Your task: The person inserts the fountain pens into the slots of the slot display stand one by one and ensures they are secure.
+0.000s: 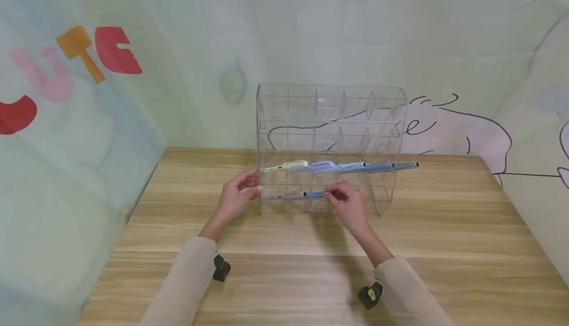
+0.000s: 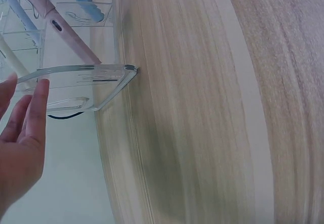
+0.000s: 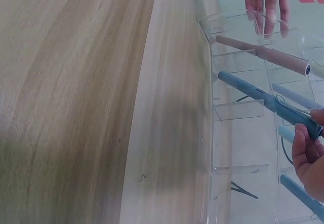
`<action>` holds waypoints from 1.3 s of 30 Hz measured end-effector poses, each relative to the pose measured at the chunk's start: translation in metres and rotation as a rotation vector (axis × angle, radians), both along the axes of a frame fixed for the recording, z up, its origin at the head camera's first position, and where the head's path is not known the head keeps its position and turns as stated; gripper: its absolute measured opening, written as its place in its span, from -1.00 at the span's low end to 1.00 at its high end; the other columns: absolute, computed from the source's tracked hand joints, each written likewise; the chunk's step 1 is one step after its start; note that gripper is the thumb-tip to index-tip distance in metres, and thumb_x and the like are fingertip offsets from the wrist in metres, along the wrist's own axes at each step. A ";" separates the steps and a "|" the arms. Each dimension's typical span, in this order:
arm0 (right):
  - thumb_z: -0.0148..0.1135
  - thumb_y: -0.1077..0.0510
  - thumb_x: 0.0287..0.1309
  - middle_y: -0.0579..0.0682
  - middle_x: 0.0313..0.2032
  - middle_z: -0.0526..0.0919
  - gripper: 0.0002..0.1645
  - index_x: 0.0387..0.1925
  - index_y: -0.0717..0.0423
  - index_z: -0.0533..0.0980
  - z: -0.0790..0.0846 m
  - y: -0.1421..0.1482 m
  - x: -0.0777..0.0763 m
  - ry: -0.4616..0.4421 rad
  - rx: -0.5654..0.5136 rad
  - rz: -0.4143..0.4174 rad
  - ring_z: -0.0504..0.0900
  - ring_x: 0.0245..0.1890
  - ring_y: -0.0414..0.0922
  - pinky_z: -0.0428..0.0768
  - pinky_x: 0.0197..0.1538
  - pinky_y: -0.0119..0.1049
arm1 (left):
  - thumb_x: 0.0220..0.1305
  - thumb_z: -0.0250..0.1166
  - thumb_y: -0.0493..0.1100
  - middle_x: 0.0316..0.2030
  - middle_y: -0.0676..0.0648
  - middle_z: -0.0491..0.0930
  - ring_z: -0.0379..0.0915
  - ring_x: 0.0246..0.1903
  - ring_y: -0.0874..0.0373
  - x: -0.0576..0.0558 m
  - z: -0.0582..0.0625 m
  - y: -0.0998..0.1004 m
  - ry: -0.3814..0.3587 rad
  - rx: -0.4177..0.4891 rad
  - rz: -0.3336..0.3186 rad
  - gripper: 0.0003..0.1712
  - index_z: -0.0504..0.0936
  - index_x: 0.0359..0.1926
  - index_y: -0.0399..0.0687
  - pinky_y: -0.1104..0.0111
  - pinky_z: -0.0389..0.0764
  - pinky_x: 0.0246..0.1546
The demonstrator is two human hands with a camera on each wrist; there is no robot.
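Observation:
A clear acrylic pen rack [image 1: 259, 133] with several rows of compartments stands upright on the table. My right hand [image 1: 351, 207] pinches the capped end of a blue pen [image 3: 291, 112] between thumb and fingers. That pen lies partly inside a bottom-row compartment, beside a dusty pink pen [image 3: 283, 59]. At the rack's left side, my left hand [image 1: 233, 200] touches the side panel with its fingers fairly straight, as the left wrist view also shows. The row above holds a pale green pen [image 1: 295, 164], a lilac pen [image 1: 323, 166] and several blue or grey-blue pens [image 1: 379, 167].
The rack stands on a wood-grain table [image 1: 284, 276], near its back edge. A printed cloth backdrop [image 1: 200, 59] hangs behind and to the left. A small black device [image 1: 221, 268] sits at the left sleeve, another black device [image 1: 370, 295] at the right.

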State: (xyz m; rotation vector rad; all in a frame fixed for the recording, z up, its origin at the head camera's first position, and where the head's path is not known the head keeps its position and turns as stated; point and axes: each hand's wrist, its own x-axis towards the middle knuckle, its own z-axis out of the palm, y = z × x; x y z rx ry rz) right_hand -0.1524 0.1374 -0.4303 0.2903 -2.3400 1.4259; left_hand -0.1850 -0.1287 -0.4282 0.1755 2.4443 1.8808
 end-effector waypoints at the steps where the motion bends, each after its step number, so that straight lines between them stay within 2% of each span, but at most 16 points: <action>1: 0.35 0.45 -0.15 0.12 -0.47 0.59 -0.87 -0.44 0.35 0.58 0.000 0.000 0.000 0.001 0.001 0.002 0.53 -0.50 -0.08 0.59 -0.42 -0.46 | 0.14 0.22 -0.44 -0.03 -0.33 0.49 0.43 -0.01 -0.11 0.000 0.000 0.000 -0.001 0.000 0.000 -0.47 0.37 0.17 -0.31 0.42 0.65 -0.21; 8: 0.36 0.44 -0.16 0.21 -0.39 0.57 -0.74 -0.32 0.40 0.55 0.001 0.006 0.003 -0.012 0.030 0.074 0.55 -0.44 0.01 0.65 -0.38 -0.37 | 0.14 0.22 -0.44 -0.04 -0.33 0.49 0.43 -0.01 -0.11 0.000 0.000 0.000 0.001 -0.002 0.001 -0.47 0.37 0.17 -0.31 0.42 0.65 -0.21; 12: 0.36 0.44 -0.17 0.14 -0.40 0.56 -0.69 -0.26 0.37 0.55 0.000 0.011 0.005 -0.017 0.094 0.106 0.54 -0.43 -0.02 0.65 -0.39 -0.32 | 0.14 0.22 -0.43 -0.04 -0.31 0.50 0.44 -0.02 -0.11 0.000 0.000 0.000 -0.001 -0.003 0.009 -0.47 0.38 0.16 -0.30 0.43 0.64 -0.21; 18: 0.34 0.42 -0.12 0.07 -0.42 0.59 -0.71 -0.24 0.35 0.56 -0.002 0.015 0.005 -0.030 0.152 0.125 0.54 -0.42 -0.07 0.65 -0.37 -0.35 | 0.14 0.22 -0.44 -0.04 -0.34 0.49 0.43 -0.01 -0.13 0.000 0.000 0.000 0.000 -0.002 0.007 -0.47 0.37 0.17 -0.33 0.43 0.64 -0.20; 28: 0.32 0.31 -0.01 0.02 -0.50 0.59 -0.83 -0.33 0.30 0.57 0.001 0.014 0.003 -0.092 0.160 0.085 0.50 -0.51 -0.14 0.56 -0.47 -0.42 | 0.14 0.22 -0.44 -0.02 -0.33 0.47 0.42 0.00 -0.12 0.000 -0.001 0.001 -0.010 0.010 0.001 -0.46 0.36 0.18 -0.31 0.43 0.64 -0.20; 39: 0.32 0.26 0.01 -0.01 -0.51 0.58 -0.83 -0.33 0.26 0.56 0.001 0.014 0.003 -0.133 0.175 0.078 0.48 -0.51 -0.16 0.53 -0.49 -0.44 | 0.14 0.22 -0.43 0.01 -0.34 0.46 0.41 0.01 -0.11 0.000 0.000 0.001 -0.017 -0.003 0.001 -0.45 0.35 0.19 -0.27 0.44 0.63 -0.17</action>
